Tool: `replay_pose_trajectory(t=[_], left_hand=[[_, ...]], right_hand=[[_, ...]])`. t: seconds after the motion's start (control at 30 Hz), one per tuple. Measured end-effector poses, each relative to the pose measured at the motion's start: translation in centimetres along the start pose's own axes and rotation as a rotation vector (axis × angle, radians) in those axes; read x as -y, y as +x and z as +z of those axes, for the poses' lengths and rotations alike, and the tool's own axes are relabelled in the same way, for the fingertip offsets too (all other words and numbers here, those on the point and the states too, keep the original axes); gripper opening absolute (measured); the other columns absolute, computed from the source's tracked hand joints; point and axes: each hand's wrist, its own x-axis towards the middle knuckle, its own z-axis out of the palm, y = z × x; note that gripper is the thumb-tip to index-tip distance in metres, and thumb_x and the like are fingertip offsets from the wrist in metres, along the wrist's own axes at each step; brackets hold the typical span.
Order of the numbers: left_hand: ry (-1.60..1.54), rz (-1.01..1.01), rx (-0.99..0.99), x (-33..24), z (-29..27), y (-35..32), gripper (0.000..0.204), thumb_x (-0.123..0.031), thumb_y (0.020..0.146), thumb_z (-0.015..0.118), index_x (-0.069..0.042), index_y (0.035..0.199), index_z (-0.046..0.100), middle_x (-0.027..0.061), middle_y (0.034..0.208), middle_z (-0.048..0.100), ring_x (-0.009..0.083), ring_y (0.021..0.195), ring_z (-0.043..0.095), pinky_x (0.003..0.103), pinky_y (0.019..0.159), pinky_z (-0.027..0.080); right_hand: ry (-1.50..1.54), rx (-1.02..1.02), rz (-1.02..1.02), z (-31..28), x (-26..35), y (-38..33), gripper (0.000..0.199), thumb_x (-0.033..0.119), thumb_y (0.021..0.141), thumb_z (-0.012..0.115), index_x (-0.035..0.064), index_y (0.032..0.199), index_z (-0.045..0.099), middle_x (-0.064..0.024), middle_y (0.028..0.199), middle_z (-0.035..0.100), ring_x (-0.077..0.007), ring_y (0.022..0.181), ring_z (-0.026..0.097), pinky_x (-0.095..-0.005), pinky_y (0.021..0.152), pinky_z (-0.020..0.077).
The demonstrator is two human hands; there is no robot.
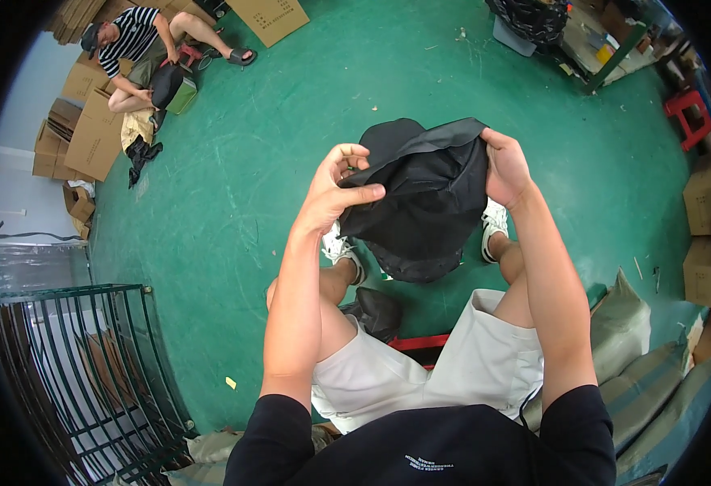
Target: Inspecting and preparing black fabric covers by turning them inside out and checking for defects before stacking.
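Note:
A soft black fabric piece (428, 190), shaped like a hat or a small bag, hangs between my hands in front of my knees. Its upper edge is stretched into a folded opening, and a rounded flap sticks out on the far side. My left hand (335, 186) grips the left side of the rim, thumb on the near face and fingers curled behind. At the upper right corner, my right hand (505, 166) pinches the edge, with some fingers hidden behind the cloth. Below hangs a darker black part (420, 261); I cannot tell whether it belongs to the same piece.
A dark bag (374, 314) lies between my feet beside a red stool edge (420, 342). Stuffed sacks (643, 397) lean at my right. A green metal rack (88, 364) stands left. A seated co-worker (141, 57) handles black cloth near cardboard boxes (95, 138) at far left.

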Motion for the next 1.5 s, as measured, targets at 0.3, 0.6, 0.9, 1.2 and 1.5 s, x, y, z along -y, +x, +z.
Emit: replay_pose_trajectory(t=[0.3,0.6,0.9,1.2,1.5], left_hand=[[-0.085,0.023,0.14,0.3,-1.1,-0.3,0.039,-0.012,0.074,0.076,-0.002,0.111,0.065,0.0039,0.095,0.066,0.0123,0.086,0.06,0.026,0.084,0.044],[-1.146,0.027,0.191,1.7,-1.1,-0.6,0.043,-0.023,0.096,0.044,0.01,0.119,0.059,0.0253,0.122,0.063,0.0366,0.11,0.063,0.047,0.102,0.047],[-1.203,0.027,0.228,1.8,-0.4,0.2,0.049,-0.034,0.101,0.038,0.004,0.121,0.061,0.023,0.127,0.06,0.038,0.114,0.06,0.049,0.104,0.045],[-1.103,0.063,0.229,1.1,-0.5,-0.8,0.046,-0.034,0.098,0.047,0.003,0.122,0.061,0.0198,0.123,0.064,0.034,0.11,0.063,0.047,0.102,0.046],[-1.224,0.128,0.098,0.8,-1.2,-0.3,0.041,-0.023,0.097,0.046,0.003,0.125,0.059,0.0199,0.126,0.063,0.0335,0.114,0.061,0.047,0.105,0.045]], right_hand=[[0.042,-0.013,-0.029,-0.7,0.5,0.5,0.044,0.023,0.104,0.028,-0.0091,0.121,0.053,-0.0215,0.123,0.062,-0.0318,0.11,0.062,-0.0427,0.102,0.0481],[0.238,0.446,0.016,-2.1,-0.2,-0.5,0.043,0.022,0.101,0.035,-0.0087,0.122,0.055,-0.0212,0.124,0.063,-0.0342,0.109,0.063,-0.0448,0.101,0.0478],[0.22,0.412,0.079,-1.5,-0.1,-0.3,0.046,0.023,0.099,0.036,-0.0105,0.124,0.055,-0.0233,0.124,0.063,-0.0349,0.112,0.062,-0.0461,0.103,0.046],[0.328,0.516,0.033,-0.5,0.0,-0.4,0.052,0.032,0.101,0.038,-0.0106,0.129,0.05,-0.025,0.131,0.057,-0.0369,0.119,0.057,-0.0463,0.109,0.0405],[0.302,0.536,-0.133,1.2,0.4,-1.3,0.074,0.048,0.097,0.049,-0.0028,0.148,0.03,-0.0232,0.14,0.049,-0.0337,0.124,0.055,-0.0459,0.109,0.0404]])
